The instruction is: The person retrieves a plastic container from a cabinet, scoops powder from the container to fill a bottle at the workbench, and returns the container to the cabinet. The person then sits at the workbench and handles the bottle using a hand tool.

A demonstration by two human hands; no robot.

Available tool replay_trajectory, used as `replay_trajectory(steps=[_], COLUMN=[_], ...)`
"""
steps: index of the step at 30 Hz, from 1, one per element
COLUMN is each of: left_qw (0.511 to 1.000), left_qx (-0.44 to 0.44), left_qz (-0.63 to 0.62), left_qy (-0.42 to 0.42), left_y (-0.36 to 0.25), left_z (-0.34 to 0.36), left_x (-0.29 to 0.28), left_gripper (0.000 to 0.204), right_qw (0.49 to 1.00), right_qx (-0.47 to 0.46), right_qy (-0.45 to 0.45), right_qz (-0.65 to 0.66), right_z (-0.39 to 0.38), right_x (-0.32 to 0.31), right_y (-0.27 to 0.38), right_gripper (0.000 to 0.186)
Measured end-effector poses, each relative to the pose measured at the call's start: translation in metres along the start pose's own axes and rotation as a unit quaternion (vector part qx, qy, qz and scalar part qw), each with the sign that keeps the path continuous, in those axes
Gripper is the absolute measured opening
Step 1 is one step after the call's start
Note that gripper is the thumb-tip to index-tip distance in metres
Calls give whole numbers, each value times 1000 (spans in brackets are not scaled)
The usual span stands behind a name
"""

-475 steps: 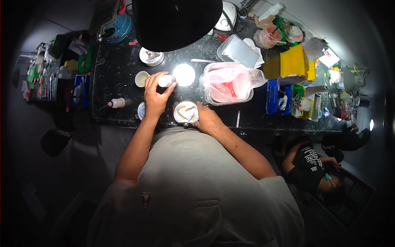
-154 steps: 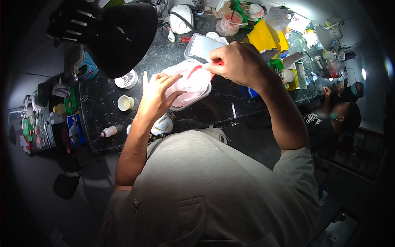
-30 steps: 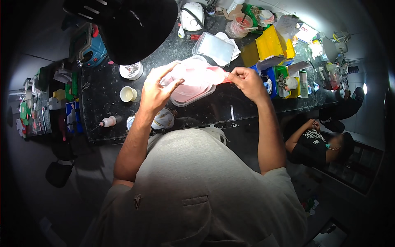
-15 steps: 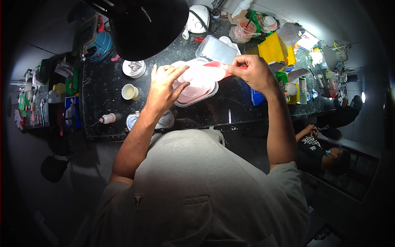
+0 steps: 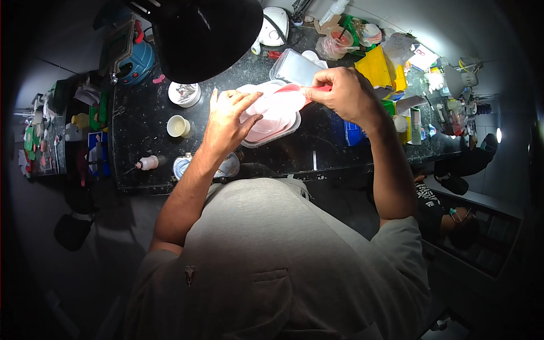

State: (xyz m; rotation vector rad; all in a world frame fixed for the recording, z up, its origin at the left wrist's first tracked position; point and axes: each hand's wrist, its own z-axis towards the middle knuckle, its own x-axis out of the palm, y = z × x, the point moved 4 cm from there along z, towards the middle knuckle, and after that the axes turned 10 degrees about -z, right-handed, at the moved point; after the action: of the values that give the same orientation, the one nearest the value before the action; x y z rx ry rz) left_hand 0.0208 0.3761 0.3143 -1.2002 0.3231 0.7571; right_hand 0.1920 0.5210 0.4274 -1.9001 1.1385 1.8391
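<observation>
My left hand (image 5: 229,116) rests over a clear plastic container (image 5: 271,136) of pale pink material, its fingers apart and curved, touching the light plastic at the left side. My right hand (image 5: 348,96) is closed on a red spoon-like tool (image 5: 292,89), which reaches over the brightly lit pink contents; glare hides some detail. A white cup (image 5: 178,126) stands left of my left hand. Nearer me, white dental casts (image 5: 228,165) lie partly behind my left forearm.
A black lamp (image 5: 207,39) hangs above the dark bench (image 5: 147,130). A round white container (image 5: 184,95), a small bottle (image 5: 148,163), a translucent box (image 5: 294,68) and yellow bins (image 5: 374,68) surround the work. A co-worker (image 5: 436,215) sits at the lower right.
Over the last second my right hand has risen slightly, still gripping the red tool. My left hand has shifted a little right, its fingers more spread. The co-worker's hands are now mostly behind my right arm.
</observation>
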Motion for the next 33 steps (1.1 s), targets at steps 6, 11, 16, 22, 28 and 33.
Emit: replay_trajectory(steps=[6, 11, 16, 22, 28, 33], left_qw=[1000, 1000, 1000, 1000, 1000, 998], left_qx=[-4, 1, -4, 4, -15, -42], left_qz=[-9, -4, -10, -6, -19, -33], left_qy=[2, -4, -2, -7, 13, 35], left_y=[3, 3, 3, 2, 4, 6], left_z=[-1, 0, 1, 2, 3, 3], left_x=[1, 0, 0, 0, 0, 2], left_gripper=[49, 49, 48, 48, 47, 46], right_qw=[998, 997, 996, 996, 996, 995], right_qx=[-43, -42, -45, -42, -36, -54], right_qy=[-33, -25, -16, -12, -12, -31], right_qz=[-40, -63, -72, -76, -76, -78], right_z=[5, 11, 14, 14, 13, 14], right_x=[-2, -5, -6, -7, -9, -9], right_y=[6, 9, 11, 12, 12, 13], right_gripper=[33, 31, 31, 29, 29, 29])
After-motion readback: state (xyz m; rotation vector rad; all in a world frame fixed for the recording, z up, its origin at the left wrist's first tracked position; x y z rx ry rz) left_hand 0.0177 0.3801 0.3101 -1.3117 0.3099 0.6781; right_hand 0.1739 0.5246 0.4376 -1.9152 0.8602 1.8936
